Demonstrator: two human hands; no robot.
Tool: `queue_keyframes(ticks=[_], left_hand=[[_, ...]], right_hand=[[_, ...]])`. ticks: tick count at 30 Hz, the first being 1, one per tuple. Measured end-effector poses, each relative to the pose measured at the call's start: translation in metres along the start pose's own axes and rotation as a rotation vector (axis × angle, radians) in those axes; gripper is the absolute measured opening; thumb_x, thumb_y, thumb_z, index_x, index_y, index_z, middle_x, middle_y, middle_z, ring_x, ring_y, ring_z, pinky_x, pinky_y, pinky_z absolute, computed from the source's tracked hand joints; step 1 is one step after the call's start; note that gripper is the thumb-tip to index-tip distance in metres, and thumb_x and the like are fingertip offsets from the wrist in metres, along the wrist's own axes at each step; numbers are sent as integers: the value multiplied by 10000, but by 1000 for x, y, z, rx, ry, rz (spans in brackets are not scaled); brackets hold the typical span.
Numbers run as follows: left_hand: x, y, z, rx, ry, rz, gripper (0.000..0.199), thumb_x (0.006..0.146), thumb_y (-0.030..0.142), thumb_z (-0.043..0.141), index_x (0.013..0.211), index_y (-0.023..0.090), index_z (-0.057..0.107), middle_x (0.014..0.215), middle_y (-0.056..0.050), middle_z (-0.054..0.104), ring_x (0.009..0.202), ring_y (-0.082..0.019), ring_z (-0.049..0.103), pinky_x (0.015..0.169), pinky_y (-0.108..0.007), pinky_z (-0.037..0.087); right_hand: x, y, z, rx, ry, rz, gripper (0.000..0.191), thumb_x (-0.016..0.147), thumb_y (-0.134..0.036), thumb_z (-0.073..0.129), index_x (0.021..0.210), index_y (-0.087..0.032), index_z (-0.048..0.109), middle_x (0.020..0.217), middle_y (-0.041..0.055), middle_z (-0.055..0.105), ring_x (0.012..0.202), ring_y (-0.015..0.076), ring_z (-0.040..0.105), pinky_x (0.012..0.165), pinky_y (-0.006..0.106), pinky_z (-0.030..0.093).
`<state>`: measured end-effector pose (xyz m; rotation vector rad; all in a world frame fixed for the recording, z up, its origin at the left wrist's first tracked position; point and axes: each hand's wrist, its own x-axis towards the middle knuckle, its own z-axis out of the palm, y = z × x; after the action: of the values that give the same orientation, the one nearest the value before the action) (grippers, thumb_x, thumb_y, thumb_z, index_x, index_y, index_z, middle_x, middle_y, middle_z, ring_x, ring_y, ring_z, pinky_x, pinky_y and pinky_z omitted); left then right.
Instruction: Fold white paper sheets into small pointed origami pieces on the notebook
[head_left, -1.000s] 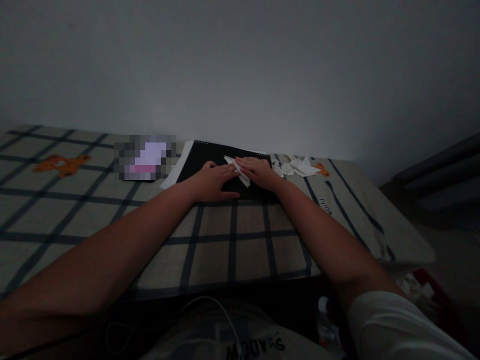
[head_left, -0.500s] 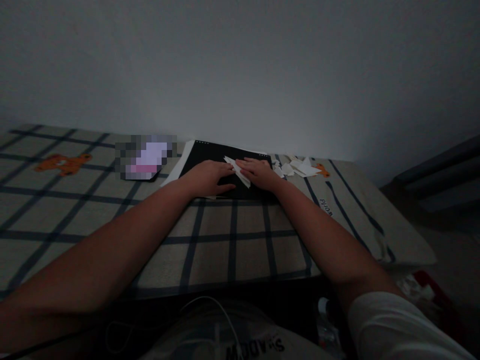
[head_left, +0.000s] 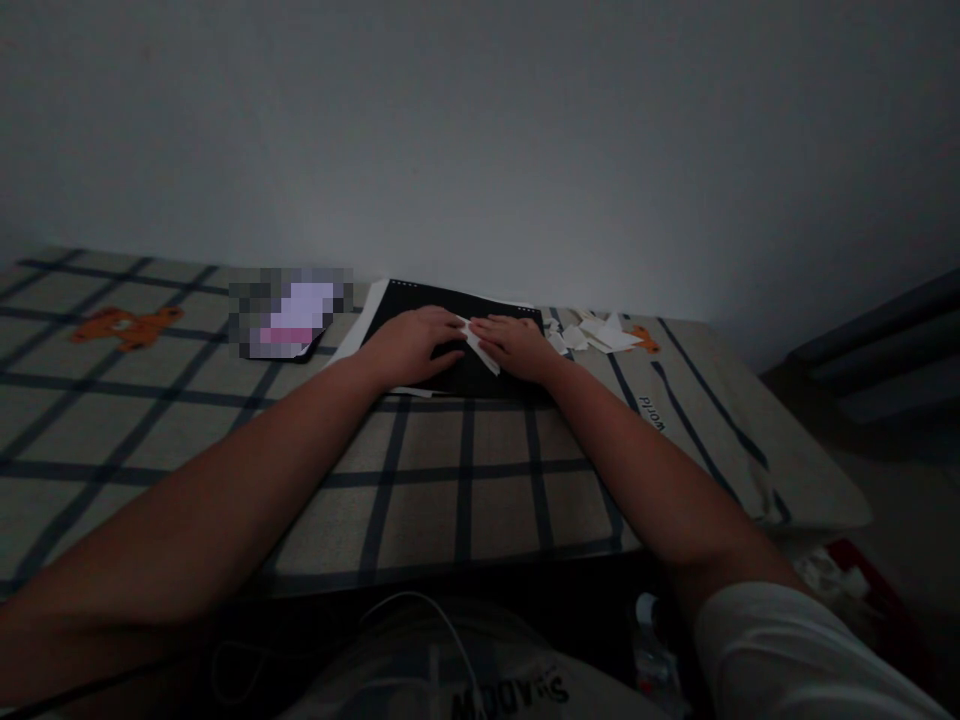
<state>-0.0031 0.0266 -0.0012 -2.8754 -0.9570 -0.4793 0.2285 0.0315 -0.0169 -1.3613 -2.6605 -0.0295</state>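
A narrow folded white paper [head_left: 482, 354] lies slantwise on a black folder [head_left: 409, 299], with white sheets showing under the folder's edges. My left hand [head_left: 416, 347] rests over the folder with its fingertips at the paper's upper left end, thumb held apart from the fingers. From the other side my right hand [head_left: 517, 345] lies flat on the paper, its fingers stretched toward the left hand. Both hands are open and press from above; neither grips the paper. The fingers cover part of the paper.
Torn and folded white paper pieces [head_left: 604, 333] lie right of the folder. A phone [head_left: 296, 320], partly pixelated, is at the left on the checked cloth [head_left: 427, 510]. A wall stands behind the table. Below the right edge are a bottle [head_left: 655, 650] and a red container [head_left: 874, 590].
My left hand has shifted slightly up and away from me, and its fingers now cover the paper's upper left tip. My right hand has hardly moved.
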Motion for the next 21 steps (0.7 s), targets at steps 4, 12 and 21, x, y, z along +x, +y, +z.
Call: queue_keyframes(ticks=[4, 12, 21], left_hand=[[0, 1, 3, 17, -87, 9, 450, 973, 425, 473, 1331, 192, 615, 1441, -86, 563, 1332, -226, 505, 1121, -368, 378], [0, -3, 3, -42, -178, -47, 496, 978, 410, 463, 1386, 146, 565, 1462, -97, 546, 1360, -207, 491, 1149, -323, 347], [-1, -3, 3, -107, -140, -103, 489, 1025, 454, 343, 1363, 199, 588, 1425, -62, 587, 1333, -200, 526, 1136, -342, 374]], right_hand=[[0, -2, 0, -36, 9, -36, 458, 1033, -324, 318, 1447, -242, 496, 1536, 74, 464, 1380, 268, 432, 1027, 493, 362], [-2, -9, -1, -22, 166, -30, 373, 1008, -330, 404, 1226, -228, 689, 1323, 84, 661, 1223, 261, 550, 1048, 479, 288], [-1, 7, 4, 104, 233, -75, 354, 985, -337, 443, 1171, -226, 723, 1182, 72, 717, 1139, 229, 574, 1024, 413, 313]])
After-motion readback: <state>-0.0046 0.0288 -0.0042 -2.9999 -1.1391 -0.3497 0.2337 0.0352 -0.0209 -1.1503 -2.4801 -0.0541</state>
